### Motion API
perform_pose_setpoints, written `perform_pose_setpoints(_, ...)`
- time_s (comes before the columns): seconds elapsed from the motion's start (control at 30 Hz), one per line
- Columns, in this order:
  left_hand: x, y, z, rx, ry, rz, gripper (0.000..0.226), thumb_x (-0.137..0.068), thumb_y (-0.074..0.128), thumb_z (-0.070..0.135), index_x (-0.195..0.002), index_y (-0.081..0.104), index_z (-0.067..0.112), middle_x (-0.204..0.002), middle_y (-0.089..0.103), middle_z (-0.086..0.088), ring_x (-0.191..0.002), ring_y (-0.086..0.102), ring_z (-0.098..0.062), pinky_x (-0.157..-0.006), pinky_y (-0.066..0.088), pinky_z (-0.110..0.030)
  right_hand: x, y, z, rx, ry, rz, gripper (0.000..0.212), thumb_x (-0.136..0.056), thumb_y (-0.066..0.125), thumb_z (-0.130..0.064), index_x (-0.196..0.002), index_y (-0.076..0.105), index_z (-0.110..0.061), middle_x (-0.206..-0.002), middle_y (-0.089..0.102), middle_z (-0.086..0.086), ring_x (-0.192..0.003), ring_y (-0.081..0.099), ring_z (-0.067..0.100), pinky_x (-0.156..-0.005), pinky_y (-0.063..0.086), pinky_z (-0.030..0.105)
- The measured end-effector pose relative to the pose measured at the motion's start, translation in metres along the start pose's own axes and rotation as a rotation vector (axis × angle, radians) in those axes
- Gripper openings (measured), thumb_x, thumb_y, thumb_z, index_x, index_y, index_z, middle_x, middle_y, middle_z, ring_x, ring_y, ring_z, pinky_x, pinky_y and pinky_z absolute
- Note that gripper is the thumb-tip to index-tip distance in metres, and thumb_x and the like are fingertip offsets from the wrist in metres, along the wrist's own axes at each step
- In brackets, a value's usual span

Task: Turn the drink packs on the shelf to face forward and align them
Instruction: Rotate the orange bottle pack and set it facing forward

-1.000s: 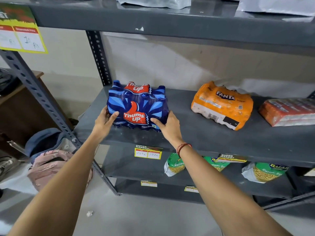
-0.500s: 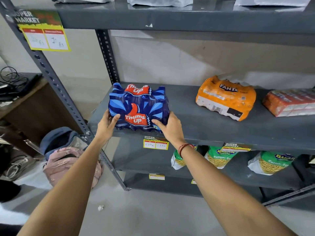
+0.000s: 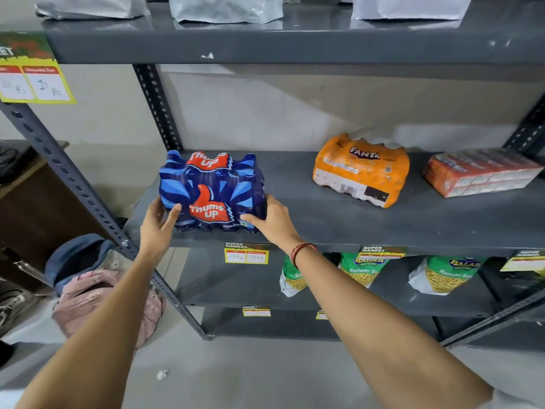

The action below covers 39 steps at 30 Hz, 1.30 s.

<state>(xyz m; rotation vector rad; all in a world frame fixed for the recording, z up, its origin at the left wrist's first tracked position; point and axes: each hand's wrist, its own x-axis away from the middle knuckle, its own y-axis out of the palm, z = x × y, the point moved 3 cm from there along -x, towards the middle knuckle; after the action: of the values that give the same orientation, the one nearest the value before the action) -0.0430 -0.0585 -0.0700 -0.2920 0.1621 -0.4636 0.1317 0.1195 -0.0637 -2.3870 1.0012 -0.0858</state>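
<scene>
Your left hand (image 3: pixel 157 224) and right hand (image 3: pixel 272 221) hold the blue pack (image 3: pixel 211 191) from either side, fingers (image 3: pixel 271 203) curled round it. It stands at the shelf's (image 3: pixel 354 228) front left edge, logo towards you. The orange pack (image 3: pixel 361 169) lies askew mid-shelf, further back.

Both arms extended, hands clasped on the Thums Up pack (image 3: pixel 211 190).
The left hand (image 3: pixel 157 224) is set at the lower left corner, thumb laid across the front, fingers hidden behind the side. The right hand (image 3: pixel 272 221) is set at the lower right corner, thumb on the front, fingers wrapped along the side. A red thread band (image 3: pixel 300 250) is worn on the right wrist.
</scene>
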Motion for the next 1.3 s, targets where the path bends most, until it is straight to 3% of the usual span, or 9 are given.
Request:
perform_pose_setpoints(0.1, 0.043, 0.023, 0.008, 0.040, -0.039, 0.424, 0.051, -0.090, 0.054, 0.037, -0.132, 0.041, 0.010, -0.134, 0.045, -0.012, -0.123, 0.047, -0.021, -0.105, 0.038, -0.034, 0.005, -0.023, 0.010, -0.023, 0.000, 0.019, 0.065, -0.077, 0.075, -0.040, -0.128, 0.049, -0.008, -0.131, 0.058, 0.010, -0.119, 0.057, 0.023, -0.096, 0.051, 0.042)
perform_pose_setpoints(0.17, 0.078, 0.058, 0.024, 0.086, 0.012, 0.502, 0.040, -0.092, 0.053, 0.030, -0.120, 0.047, 0.004, -0.115, 0.048, -0.009, -0.102, 0.049, -0.018, -0.089, 0.038, -0.022, 0.005, -0.050, 0.021, -0.037, -0.005, 0.087, 0.065, -0.078, 0.074, -0.041, -0.130, 0.050, -0.010, -0.132, 0.056, 0.008, -0.119, 0.056, 0.019, -0.097, 0.050, 0.040)
perform_pose_setpoints(0.33, 0.110, 0.165, 0.066, 0.017, 0.327, -0.078, 0.023, -0.090, 0.059, 0.024, -0.108, 0.058, 0.011, -0.103, 0.056, -0.006, -0.088, 0.058, -0.011, -0.073, 0.047, -0.011, 0.002, -0.148, 0.049, -0.035, 0.003, 0.409, 0.035, -0.087, 0.067, -0.027, -0.115, 0.061, -0.007, -0.117, 0.061, 0.011, -0.108, 0.058, 0.025, -0.092, 0.049, 0.037)
perform_pose_setpoints(0.43, 0.081, 0.214, 0.105, -0.084, 0.408, -0.191, 0.028, -0.090, 0.059, 0.024, -0.114, 0.059, 0.009, -0.111, 0.054, -0.007, -0.091, 0.057, -0.011, -0.073, 0.042, -0.006, -0.003, -0.212, 0.073, 0.126, 0.090, 0.618, 0.033, -0.088, 0.064, -0.024, -0.114, 0.061, -0.003, -0.118, 0.057, 0.018, -0.111, 0.053, 0.034, -0.089, 0.041, 0.034)
perform_pose_setpoints(0.5, 0.053, 0.241, 0.128, -0.143, 0.426, -0.213, 0.035, -0.090, 0.058, 0.027, -0.118, 0.057, 0.006, -0.118, 0.053, -0.010, -0.103, 0.055, -0.016, -0.083, 0.042, -0.017, -0.008, -0.244, 0.091, 0.189, 0.235, 0.667, 0.045, -0.087, 0.064, -0.028, -0.122, 0.055, -0.001, -0.126, 0.051, 0.021, -0.119, 0.045, 0.037, -0.090, 0.036, 0.032)
perform_pose_setpoints(0.67, -0.021, 0.303, 0.160, -0.366, 0.297, -0.294, 0.063, -0.091, 0.051, 0.038, -0.139, 0.035, -0.001, -0.144, 0.036, -0.021, -0.133, 0.035, -0.035, -0.107, 0.029, -0.038, -0.043, -0.273, 0.135, -0.023, 0.573, 0.397, 0.095, -0.079, 0.062, -0.059, -0.144, 0.028, 0.001, -0.147, 0.036, 0.023, -0.136, 0.035, 0.037, -0.110, 0.031, 0.043)
perform_pose_setpoints(0.83, -0.048, 0.344, 0.154, -0.414, -0.056, -0.445, 0.073, -0.088, 0.050, 0.051, -0.138, 0.036, -0.001, -0.140, 0.045, -0.022, -0.126, 0.045, -0.038, -0.093, 0.038, -0.038, -0.064, -0.258, 0.170, -0.346, 0.636, 0.342, 0.108, -0.046, 0.064, -0.075, -0.131, 0.051, -0.009, -0.130, 0.060, 0.013, -0.116, 0.058, 0.031, -0.102, 0.046, 0.044)
perform_pose_setpoints(1.13, -0.028, 0.331, 0.123, -0.158, -0.091, -0.393, 0.068, -0.085, 0.054, 0.053, -0.134, 0.040, 0.008, -0.128, 0.054, -0.012, -0.116, 0.054, -0.031, -0.094, 0.045, -0.041, -0.045, -0.253, 0.163, -0.440, 0.439, 0.301, 0.072, -0.069, 0.068, -0.061, -0.127, 0.049, -0.024, -0.123, 0.064, 0.004, -0.109, 0.063, 0.025, -0.097, 0.051, 0.049)
perform_pose_setpoints(1.3, 0.010, 0.310, 0.107, 0.140, -0.061, -0.398, 0.059, -0.087, 0.060, 0.035, -0.136, 0.037, 0.012, -0.125, 0.055, -0.002, -0.111, 0.055, -0.018, -0.093, 0.047, -0.032, -0.016, -0.246, 0.149, -0.395, 0.222, 0.225, 0.065, -0.090, 0.061, -0.037, -0.145, 0.029, -0.023, -0.132, 0.055, -0.002, -0.117, 0.057, 0.016, -0.099, 0.048, 0.035)
